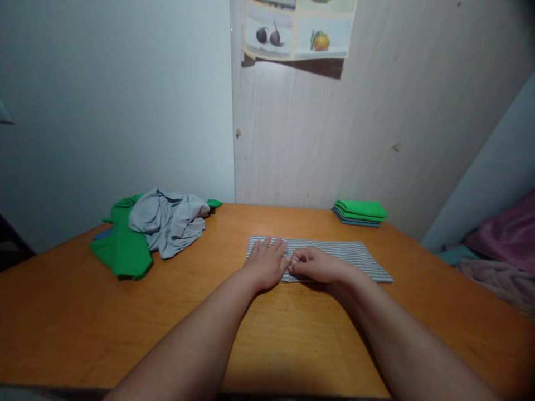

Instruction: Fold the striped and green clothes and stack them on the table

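A grey-and-white striped cloth lies folded into a long flat strip across the table in front of me. My left hand rests flat on its left part, fingers spread and palm down. Close beside it, my right hand is closed with its fingers curled, pinching the striped cloth near the middle of the strip. The exact bit of fabric between those fingertips is mostly hidden.
At the left of the orange wooden table sits a loose heap with a grey cloth over a green cloth. A neat folded stack, green over blue-grey, stands at the back right. Behind rises a wall with a fruit poster.
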`<state>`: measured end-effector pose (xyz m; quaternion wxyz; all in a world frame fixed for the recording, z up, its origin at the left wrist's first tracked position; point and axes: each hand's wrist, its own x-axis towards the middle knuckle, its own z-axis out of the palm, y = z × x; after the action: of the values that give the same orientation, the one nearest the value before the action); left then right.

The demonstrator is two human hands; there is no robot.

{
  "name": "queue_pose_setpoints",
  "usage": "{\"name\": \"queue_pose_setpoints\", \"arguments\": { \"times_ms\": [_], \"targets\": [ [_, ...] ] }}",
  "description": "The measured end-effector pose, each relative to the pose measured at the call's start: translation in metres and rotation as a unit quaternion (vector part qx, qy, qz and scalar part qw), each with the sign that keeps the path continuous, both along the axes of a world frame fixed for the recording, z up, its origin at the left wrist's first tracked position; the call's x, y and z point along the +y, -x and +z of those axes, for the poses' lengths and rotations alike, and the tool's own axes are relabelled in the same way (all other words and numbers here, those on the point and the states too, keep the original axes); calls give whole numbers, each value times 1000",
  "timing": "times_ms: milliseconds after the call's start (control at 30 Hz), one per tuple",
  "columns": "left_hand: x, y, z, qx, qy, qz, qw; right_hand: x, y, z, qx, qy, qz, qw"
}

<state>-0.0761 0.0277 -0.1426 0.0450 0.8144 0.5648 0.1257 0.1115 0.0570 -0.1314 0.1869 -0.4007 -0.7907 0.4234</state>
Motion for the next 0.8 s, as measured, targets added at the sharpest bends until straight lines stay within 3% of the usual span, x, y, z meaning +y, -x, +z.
{"name": "queue_pose_setpoints", "arguments": {
  "times_ms": [67,133,233,400,633,800],
  "targets": [
    [-1,-1,0,6,2,-4,1000,6,1,-3,7,-87,-92,992],
    [-1,-1,1,12,4,-4,1000,11,2,-7,-29,-192,-189,963],
    [-1,-2,1,20,10,0,1000,13,1,-11,-148,-270,-210,928],
    [1,-2,1,23,17,1,1000,11,0,-18,-295,-195,-137,925],
    [3,-1,0,29,15,2,999,11,3,-12,-305,-185,-132,925],
    [7,-1,-3,42,7,2,999,13,-15,-3,-309,-170,-134,926]
  ]
}}
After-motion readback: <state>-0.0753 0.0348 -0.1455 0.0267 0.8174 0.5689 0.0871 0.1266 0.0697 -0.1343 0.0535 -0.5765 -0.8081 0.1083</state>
